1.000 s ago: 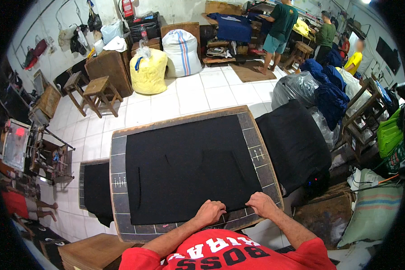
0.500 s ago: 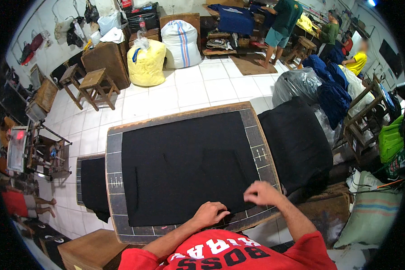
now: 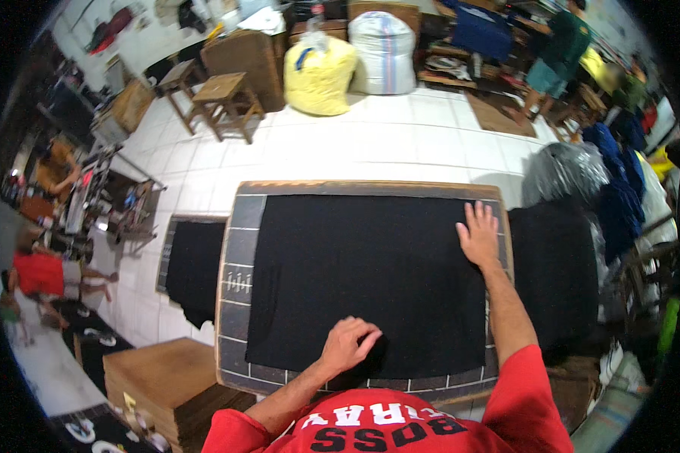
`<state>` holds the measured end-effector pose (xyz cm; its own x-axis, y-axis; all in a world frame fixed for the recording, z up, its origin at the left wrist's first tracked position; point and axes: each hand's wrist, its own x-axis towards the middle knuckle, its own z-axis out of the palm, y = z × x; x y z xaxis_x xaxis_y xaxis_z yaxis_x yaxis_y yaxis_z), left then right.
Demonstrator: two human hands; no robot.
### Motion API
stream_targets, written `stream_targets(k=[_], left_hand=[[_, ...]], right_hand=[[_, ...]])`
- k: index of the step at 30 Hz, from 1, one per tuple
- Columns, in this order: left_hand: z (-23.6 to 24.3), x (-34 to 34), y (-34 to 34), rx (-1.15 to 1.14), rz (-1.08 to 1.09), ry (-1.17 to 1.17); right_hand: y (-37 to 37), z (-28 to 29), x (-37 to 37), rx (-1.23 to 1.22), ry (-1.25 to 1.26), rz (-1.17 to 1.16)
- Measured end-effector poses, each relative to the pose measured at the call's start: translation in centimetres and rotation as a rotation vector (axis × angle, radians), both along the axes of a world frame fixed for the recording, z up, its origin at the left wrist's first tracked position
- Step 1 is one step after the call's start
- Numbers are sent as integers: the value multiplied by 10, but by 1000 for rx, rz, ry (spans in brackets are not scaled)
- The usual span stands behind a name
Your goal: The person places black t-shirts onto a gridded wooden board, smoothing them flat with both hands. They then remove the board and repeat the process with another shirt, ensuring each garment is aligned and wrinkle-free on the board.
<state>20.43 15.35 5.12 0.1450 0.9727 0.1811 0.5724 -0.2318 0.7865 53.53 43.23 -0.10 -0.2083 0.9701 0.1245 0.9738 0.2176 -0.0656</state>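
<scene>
A piece of black fabric [image 3: 370, 279] lies flat over a dark board [image 3: 239, 257] marked with white grid lines and edged in wood. My right hand [image 3: 479, 235] is stretched out with fingers spread, palm down on the cloth's far right corner. Close to my body, my left hand [image 3: 347, 345] rests over the near part of the fabric, thumb apart from loosely bent fingers; it holds nothing I can see. The cloth looks mostly smooth, with faint creases towards its left side.
More black fabric lies left of the board [image 3: 196, 257] and in a pile at right [image 3: 555, 279]. A stack of brown boards [image 3: 162, 370] stands near left. Wooden stools [image 3: 227, 98], a yellow sack [image 3: 319, 75] and a white sack [image 3: 384, 53] are beyond. Other people work further off.
My right hand has moved from the near right corner to the far right corner and flattened out. My left hand has shifted slightly. The fabric's folds look smoother, and the view has turned.
</scene>
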Motion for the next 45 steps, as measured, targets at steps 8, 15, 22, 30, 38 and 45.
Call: stream_targets(k=[8, 15, 22, 30, 38, 45], left_hand=[[-33, -116, 100, 160, 275, 434], [-56, -180, 193, 69, 323, 701], [-64, -163, 217, -89, 592, 838], [-42, -111, 199, 116, 348, 540], [3, -150, -55, 68, -69, 361], [-23, -126, -134, -23, -20, 413]], right_hand=[[-2, -2, -1, -42, -23, -19], [-4, 1, -3, -49, -12, -18], [-2, -4, -3, 11, 2, -8], [-17, 21, -16, 89, 135, 29], [-251, 87, 28, -326, 322, 544], [-323, 56, 58, -107, 307, 377]])
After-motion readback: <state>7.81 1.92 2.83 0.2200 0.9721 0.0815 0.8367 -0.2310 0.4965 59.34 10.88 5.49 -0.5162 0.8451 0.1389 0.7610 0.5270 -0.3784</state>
